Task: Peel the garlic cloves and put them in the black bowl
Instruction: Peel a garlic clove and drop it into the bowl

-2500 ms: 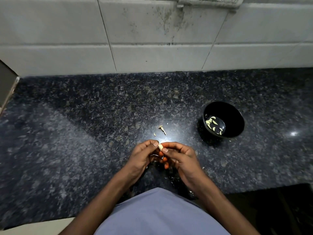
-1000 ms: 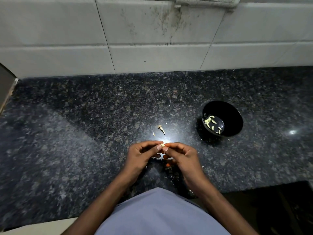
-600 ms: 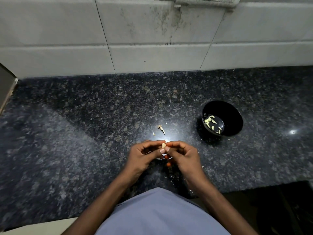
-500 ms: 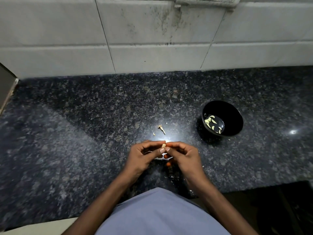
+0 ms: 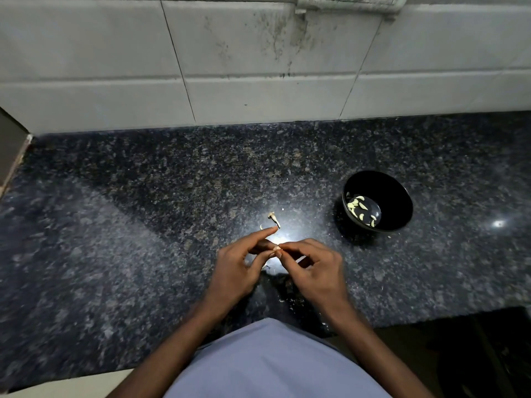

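1. Both hands meet over the desk's near edge, about midway along it, so the work sits right under the eyes.
2. The right hand [image 5: 311, 268] pinches a small pale clove [image 5: 277, 249] between thumb and forefinger; its other fingers curl loosely beneath. This narrow grip suits so small a thing.
3. The left hand [image 5: 237, 264] is at the clove too: its thumb tip seems to touch it, while the forefinger stretches out straight, away from the pinch. My guess is that this hand is picking at the skin while the right steadies the clove (whether it actually grips the clove or skin I cannot tell).
4. Whether the clove is fully bare is too small to judge.
5. The black bowl [image 5: 399, 196] stands on the desk toward the right side, well apart from the hands but likely within the right hand's reach, which would suit dropping cloves in without shifting. Several peeled cloves [image 5: 359, 209] already lie in its bottom, so the task is partly done.
6. A dry stem scrap [image 5: 273, 219] and small flecks lie on the desk just beyond the fingertips, probably cast-off waste kept clear of the bowl.
7. Next, I judge, the last skin comes off and the right hand carries the clove to the bowl.
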